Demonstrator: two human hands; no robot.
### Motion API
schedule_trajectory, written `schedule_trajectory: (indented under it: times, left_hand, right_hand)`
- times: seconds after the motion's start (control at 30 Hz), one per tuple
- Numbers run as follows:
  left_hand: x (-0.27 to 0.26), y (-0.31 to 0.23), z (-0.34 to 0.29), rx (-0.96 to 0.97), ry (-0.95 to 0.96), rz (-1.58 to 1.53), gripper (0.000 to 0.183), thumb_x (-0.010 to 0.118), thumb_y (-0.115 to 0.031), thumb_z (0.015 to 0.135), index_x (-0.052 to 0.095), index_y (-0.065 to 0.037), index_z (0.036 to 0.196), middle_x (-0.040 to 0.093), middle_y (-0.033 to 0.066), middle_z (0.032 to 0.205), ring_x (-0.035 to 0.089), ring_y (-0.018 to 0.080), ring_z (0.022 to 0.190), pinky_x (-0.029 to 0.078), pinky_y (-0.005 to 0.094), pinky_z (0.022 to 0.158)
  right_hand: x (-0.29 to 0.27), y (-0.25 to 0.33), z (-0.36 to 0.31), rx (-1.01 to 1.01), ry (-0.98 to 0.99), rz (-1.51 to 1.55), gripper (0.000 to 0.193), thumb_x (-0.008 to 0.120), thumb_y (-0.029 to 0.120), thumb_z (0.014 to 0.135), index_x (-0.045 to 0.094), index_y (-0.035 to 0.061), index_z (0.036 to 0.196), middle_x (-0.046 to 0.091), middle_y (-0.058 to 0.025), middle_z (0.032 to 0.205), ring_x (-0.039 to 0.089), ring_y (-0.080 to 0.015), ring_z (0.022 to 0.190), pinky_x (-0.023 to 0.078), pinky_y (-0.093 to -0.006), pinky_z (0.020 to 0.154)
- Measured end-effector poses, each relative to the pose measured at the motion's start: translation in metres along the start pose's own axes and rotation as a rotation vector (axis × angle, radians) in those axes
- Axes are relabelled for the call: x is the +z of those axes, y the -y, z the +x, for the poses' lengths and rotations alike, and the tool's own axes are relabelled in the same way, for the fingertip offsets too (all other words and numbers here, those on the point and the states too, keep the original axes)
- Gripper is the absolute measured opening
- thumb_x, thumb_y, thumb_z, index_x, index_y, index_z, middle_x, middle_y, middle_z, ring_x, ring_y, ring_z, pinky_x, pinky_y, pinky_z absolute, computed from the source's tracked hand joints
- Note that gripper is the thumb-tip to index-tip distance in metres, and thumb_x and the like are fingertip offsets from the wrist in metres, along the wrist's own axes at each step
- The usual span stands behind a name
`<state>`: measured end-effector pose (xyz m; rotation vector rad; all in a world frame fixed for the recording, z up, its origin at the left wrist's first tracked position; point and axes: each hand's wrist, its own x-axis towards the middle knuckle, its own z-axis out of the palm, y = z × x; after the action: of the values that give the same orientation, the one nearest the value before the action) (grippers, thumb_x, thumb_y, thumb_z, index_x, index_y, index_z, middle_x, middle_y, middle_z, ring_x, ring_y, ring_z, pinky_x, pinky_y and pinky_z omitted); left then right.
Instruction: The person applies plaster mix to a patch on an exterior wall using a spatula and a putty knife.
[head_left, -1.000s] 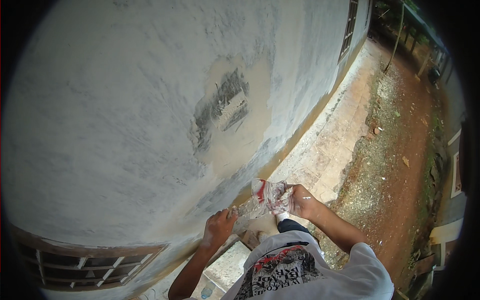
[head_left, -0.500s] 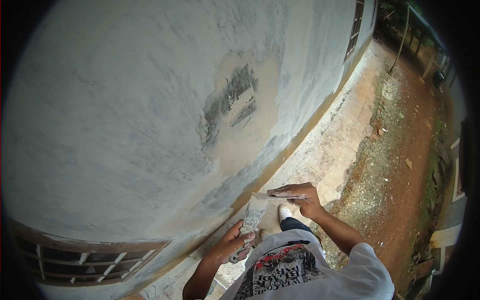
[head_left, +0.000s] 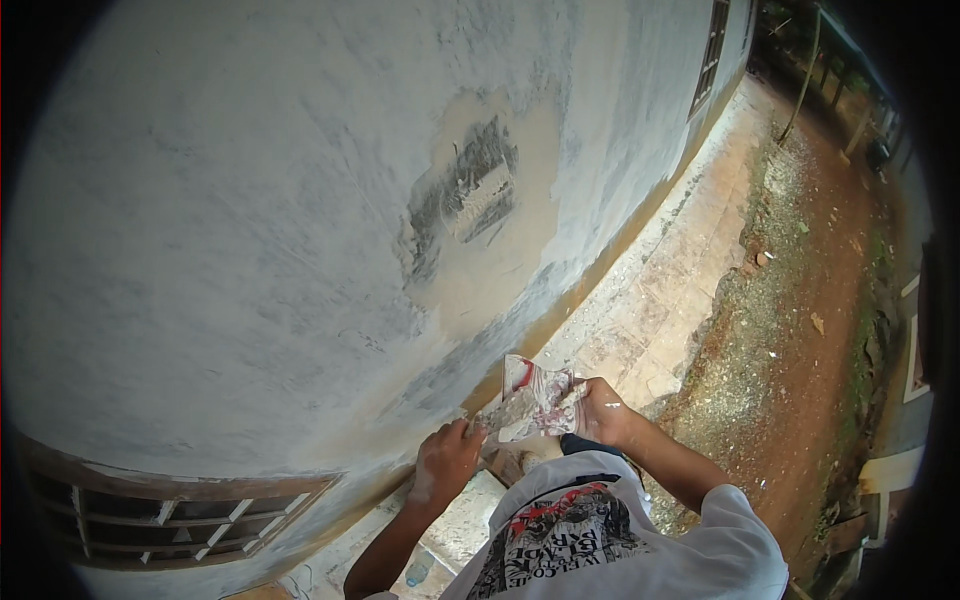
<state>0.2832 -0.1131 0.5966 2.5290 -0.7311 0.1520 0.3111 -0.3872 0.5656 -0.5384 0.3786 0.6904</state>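
My left hand is closed around the handle of a putty knife, which is smeared with pale filler. In my right hand is a flat spreader plate, whitish with red marks and coated in filler. The knife's blade lies against the plate's face, both in front of my chest and beside the wall. On the wall ahead, a damp beige patch of filler surrounds a dark bare area with a lump of thicker filler on it.
A wooden-framed window is set in the wall at lower left, another far up right. A pale paved walkway follows the wall's foot, bordered by gravel and reddish dirt. A thin pole stands at far right.
The spreader plate has turned from edge-on to show its filler-coated face. The putty knife has tilted over from near upright to lie across it, and my left hand has moved up and left.
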Motion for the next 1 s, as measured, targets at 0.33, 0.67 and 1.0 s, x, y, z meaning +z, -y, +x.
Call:
schedule_trajectory:
  times: [0.33, 0.67, 1.0]
  left_hand:
    - [-0.037, 0.068, -0.018, 0.012, 0.092, 0.575, 0.023, 0.064, -0.013, 0.081, 0.064, -0.013, 0.105, 0.055, 0.0049, 0.085, 0.062, 0.0231, 0.075, 0.051, 0.0382, 0.063]
    - [-0.208, 0.093, 0.014, -0.540, 0.064, -0.549, 0.027, 0.065, 0.008, 0.084, 0.054, 0.001, 0.107, 0.059, 0.0041, 0.076, 0.049, 0.0073, 0.059, 0.040, 0.0226, 0.053]
    - [-0.242, 0.148, -0.003, -0.326, 0.275, -0.982, 0.039, 0.075, -0.008, 0.080, 0.055, 0.003, 0.112, 0.059, 0.0066, 0.074, 0.051, 0.0107, 0.058, 0.041, 0.0256, 0.050]
  right_hand:
    - [0.001, 0.007, -0.001, -0.023, -0.058, 0.019, 0.051, 0.034, 0.025, 0.083, 0.056, 0.0018, 0.122, 0.067, -0.0157, 0.113, 0.065, -0.0312, 0.102, 0.051, -0.0510, 0.089]
    - [0.072, 0.072, 0.047, -0.361, 0.209, 0.059, 0.038, 0.041, 0.028, 0.103, 0.049, 0.0033, 0.131, 0.062, -0.0173, 0.123, 0.061, -0.0343, 0.113, 0.051, -0.0562, 0.096]
    - [0.161, 0.117, 0.152, -1.619, -0.581, -0.528, 0.035, 0.047, 0.007, 0.098, 0.052, -0.0076, 0.129, 0.059, -0.0262, 0.127, 0.058, -0.0330, 0.117, 0.043, -0.0365, 0.099]
